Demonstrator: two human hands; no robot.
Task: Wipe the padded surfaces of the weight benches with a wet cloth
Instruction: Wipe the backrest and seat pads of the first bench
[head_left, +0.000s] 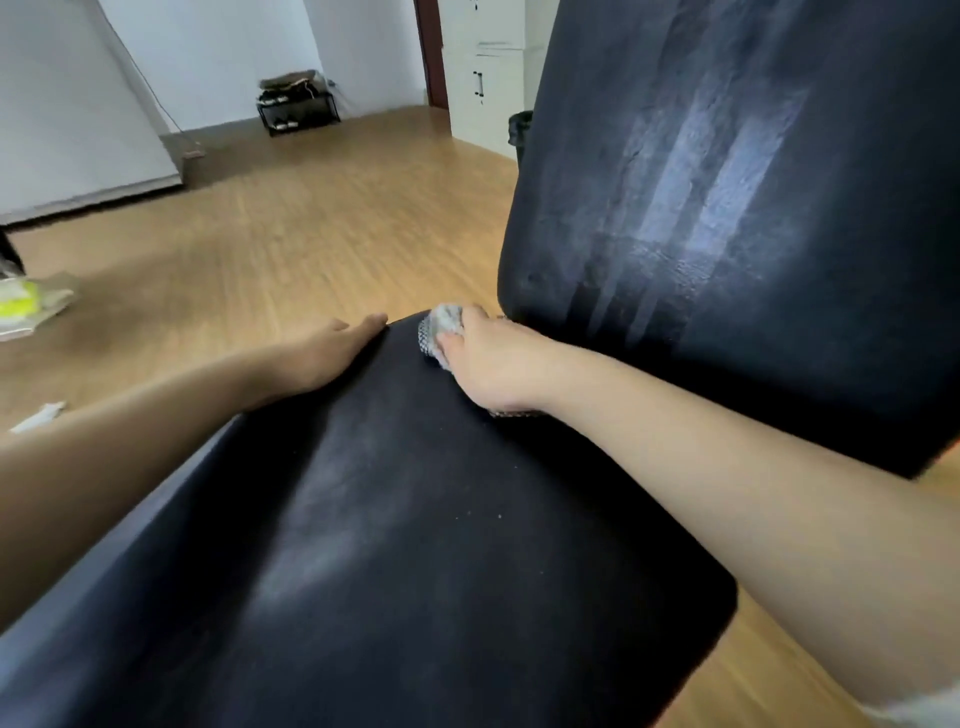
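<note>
The black padded seat pad (415, 545) of a weight bench fills the lower middle of the head view. Its raised black back pad (727, 208) stands at the right, with shiny wet streaks down its middle. My right hand (493, 364) grips a grey waffle-weave cloth (441, 327) and presses it on the far end of the seat pad, close to the gap below the back pad. My left hand (337, 353) lies flat with straight fingers on the seat pad's far left edge.
A wooden floor (311, 218) spreads to the left and beyond the bench. A black shoe rack (296, 106) stands against the far wall. A yellow-green packet (21, 306) and a white scrap (39, 415) lie on the floor at left. White cabinets (488, 78) stand behind the back pad.
</note>
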